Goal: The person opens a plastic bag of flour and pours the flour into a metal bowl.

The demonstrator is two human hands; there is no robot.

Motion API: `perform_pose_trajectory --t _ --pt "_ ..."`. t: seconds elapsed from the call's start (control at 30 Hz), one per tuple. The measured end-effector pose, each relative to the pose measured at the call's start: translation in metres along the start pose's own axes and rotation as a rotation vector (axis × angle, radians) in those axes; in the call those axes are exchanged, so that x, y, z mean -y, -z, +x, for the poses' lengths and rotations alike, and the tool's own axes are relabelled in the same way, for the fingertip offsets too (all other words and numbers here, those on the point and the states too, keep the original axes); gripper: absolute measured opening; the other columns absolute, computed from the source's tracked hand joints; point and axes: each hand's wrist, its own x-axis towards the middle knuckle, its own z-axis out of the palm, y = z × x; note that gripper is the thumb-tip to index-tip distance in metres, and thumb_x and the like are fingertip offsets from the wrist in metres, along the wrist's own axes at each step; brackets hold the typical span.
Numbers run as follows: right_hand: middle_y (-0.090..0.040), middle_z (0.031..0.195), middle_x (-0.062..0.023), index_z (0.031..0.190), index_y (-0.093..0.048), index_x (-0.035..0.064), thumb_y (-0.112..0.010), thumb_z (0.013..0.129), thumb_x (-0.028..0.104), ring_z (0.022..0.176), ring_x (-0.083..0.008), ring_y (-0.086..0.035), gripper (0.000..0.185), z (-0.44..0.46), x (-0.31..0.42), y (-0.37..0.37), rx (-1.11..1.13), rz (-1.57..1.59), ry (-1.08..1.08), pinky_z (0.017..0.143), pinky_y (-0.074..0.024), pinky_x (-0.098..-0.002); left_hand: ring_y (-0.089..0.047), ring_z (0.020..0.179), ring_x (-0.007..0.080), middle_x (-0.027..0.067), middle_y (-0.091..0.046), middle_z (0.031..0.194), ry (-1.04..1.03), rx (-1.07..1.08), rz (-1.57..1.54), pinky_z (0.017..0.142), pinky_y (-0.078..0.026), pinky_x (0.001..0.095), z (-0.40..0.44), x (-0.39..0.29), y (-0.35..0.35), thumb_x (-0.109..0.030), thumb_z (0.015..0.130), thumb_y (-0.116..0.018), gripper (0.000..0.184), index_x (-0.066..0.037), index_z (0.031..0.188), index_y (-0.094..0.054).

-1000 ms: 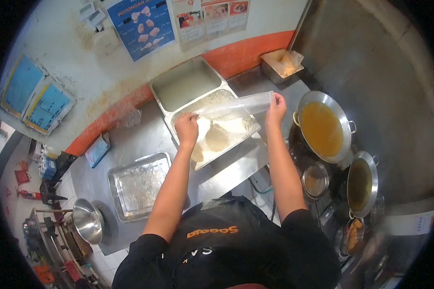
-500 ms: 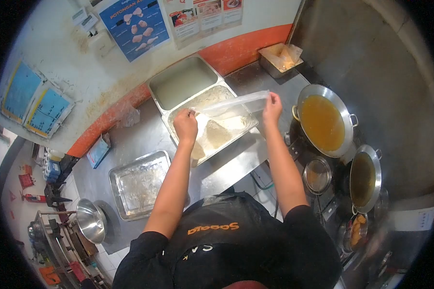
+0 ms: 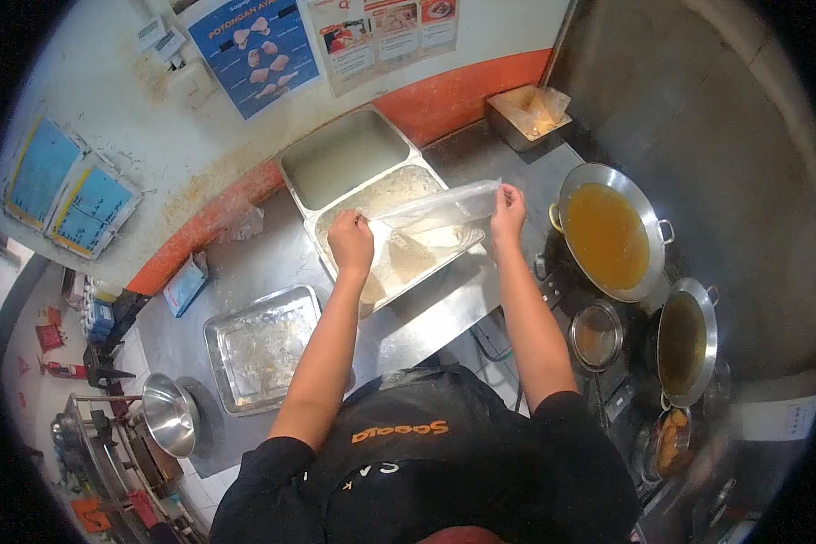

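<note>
A clear plastic bag (image 3: 440, 207) is stretched between my two hands above a metal pan of flour (image 3: 412, 258). My left hand (image 3: 351, 239) is closed on the bag's left end, over the near left part of the pan. The right end is pinched in my right hand (image 3: 509, 216), just past the pan's right rim. Pale flour lies heaped in the pan under the bag, and part of it is hidden by the plastic. Behind it, touching, stands a deep metal pan of cloudy liquid (image 3: 344, 159).
A shallow metal tray (image 3: 261, 349) with floury residue lies left on the steel table. To the right stand two woks of oil (image 3: 607, 234), a round strainer (image 3: 597, 334) and a container of fried food (image 3: 671, 442). A steel bowl (image 3: 170, 417) is at lower left.
My right hand has come slightly down and left. The bag sags a little more between my hands, and both hands still grip it.
</note>
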Motion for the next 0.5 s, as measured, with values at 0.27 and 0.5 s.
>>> perform_pose_trajectory --t 0.27,0.5 --pt "-0.058 0.104 -0.0088 0.094 -0.066 0.0044 -0.062 0.088 0.013 0.092 -0.0203 -0.055 0.011 -0.006 -0.032 0.010 -0.097 0.091 0.098 0.083 -0.0450 -0.0310 -0.062 0.068 0.0297 0.0159 -0.063 0.076 -0.095 -0.045 -0.095 0.064 -0.047 0.0370 0.012 0.001 -0.001 0.001 0.076 -0.061 0.005 0.002 0.080 -0.064" --pt "-0.055 0.108 -0.0089 0.093 -0.067 0.0047 -0.066 0.084 0.012 0.097 -0.0214 -0.053 0.011 -0.029 -0.006 0.031 0.037 0.056 0.014 0.085 -0.0449 -0.0315 -0.061 0.065 0.0265 0.0146 -0.063 0.077 -0.068 -0.017 -0.131 0.063 -0.048 0.0347 0.015 -0.019 0.008 0.002 0.077 -0.058 0.005 0.004 0.079 -0.062"
